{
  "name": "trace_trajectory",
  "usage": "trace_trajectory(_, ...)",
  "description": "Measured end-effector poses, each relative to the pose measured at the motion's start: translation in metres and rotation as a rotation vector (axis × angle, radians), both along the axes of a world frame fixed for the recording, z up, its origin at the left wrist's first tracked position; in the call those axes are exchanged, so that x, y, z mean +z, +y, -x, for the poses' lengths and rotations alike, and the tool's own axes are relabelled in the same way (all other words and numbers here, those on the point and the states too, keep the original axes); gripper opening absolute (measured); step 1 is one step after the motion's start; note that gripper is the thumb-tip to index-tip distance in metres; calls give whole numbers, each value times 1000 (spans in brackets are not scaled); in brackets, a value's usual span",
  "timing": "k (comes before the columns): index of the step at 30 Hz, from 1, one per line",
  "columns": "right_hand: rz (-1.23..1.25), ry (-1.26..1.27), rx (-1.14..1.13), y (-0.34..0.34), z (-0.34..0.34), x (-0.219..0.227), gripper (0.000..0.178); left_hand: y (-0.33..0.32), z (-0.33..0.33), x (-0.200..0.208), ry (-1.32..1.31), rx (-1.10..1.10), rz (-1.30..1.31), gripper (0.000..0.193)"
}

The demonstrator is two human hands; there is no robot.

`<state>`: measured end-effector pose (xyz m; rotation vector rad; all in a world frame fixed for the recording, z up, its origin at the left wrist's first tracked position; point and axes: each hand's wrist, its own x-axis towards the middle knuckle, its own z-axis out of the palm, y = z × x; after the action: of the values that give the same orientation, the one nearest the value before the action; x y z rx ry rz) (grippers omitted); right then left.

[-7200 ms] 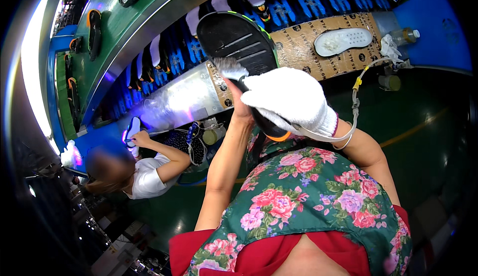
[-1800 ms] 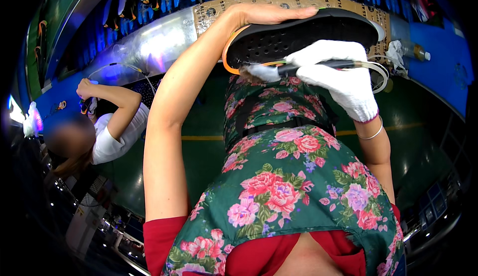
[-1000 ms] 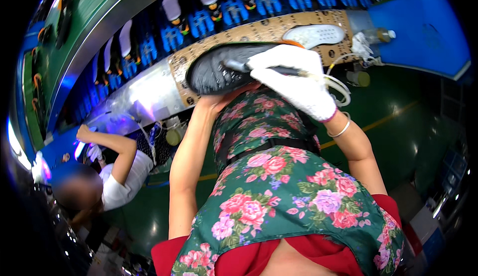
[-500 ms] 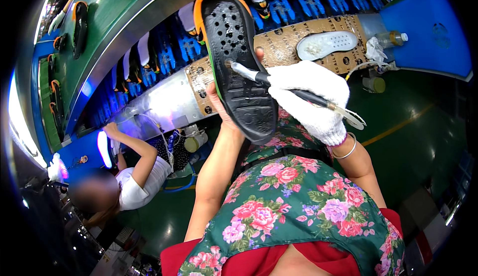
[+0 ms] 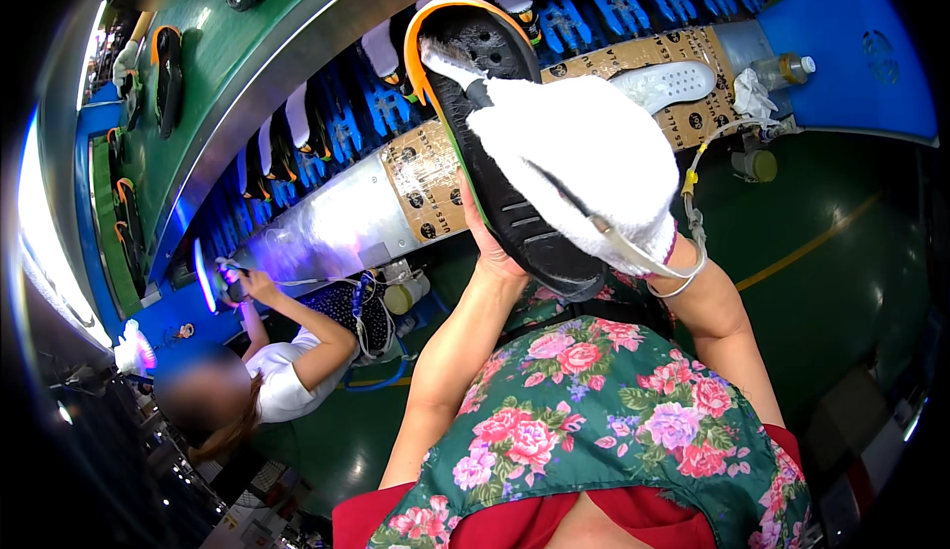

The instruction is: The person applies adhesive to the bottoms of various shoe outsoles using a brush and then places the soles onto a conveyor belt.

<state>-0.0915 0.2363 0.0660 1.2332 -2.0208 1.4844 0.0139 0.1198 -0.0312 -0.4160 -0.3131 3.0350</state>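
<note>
A black shoe sole [image 5: 539, 242] with an orange and green rim is held up in front of me, its holed inner side facing me. My left hand [image 5: 488, 242] is bare and grips the sole's left edge from below; part of its fingers is hidden behind it. My right hand [image 5: 594, 158], in a white knit glove, is closed round a dark-handled brush [image 5: 450, 62]. The pale bristles touch the sole's inner surface near the orange end. From the handle, a thin clear tube [image 5: 633, 252] runs past my wrist. The glove covers much of the sole's middle.
Behind the sole, a cardboard-covered ledge [image 5: 426, 178] carries a pale grey sole [image 5: 683, 82], crumpled tissue [image 5: 754, 96] and a clear bottle [image 5: 782, 71]. Blue racks [image 5: 618, 14] hold shoes beyond. A green conveyor [image 5: 213, 49] carries more soles. Another person [image 5: 297, 371] works at the left.
The brush has moved up the sole toward its orange end, and my gloved hand now covers more of it. The sole has shifted slightly right. At the left, the other person's hands have moved.
</note>
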Motion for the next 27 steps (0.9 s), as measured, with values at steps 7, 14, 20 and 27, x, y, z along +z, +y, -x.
trace_trajectory(7, 83, -117, -4, 1, 0, 0, 34, 0, 7, 18, -85, -49, 412, 92)
trace_trajectory(14, 151, -317, 163, 6, -8, 12, 25, -7, 1, -15, -93, -47, 410, 86)
trace_trajectory(20, 168, -226, -6, 12, -5, 2, 25, -6, 3, -10, -113, -37, 500, 84)
trace_trajectory(27, 199, -416, -34, 8, -25, -3, 20, -3, 12, -4, 9, 3, 487, 94)
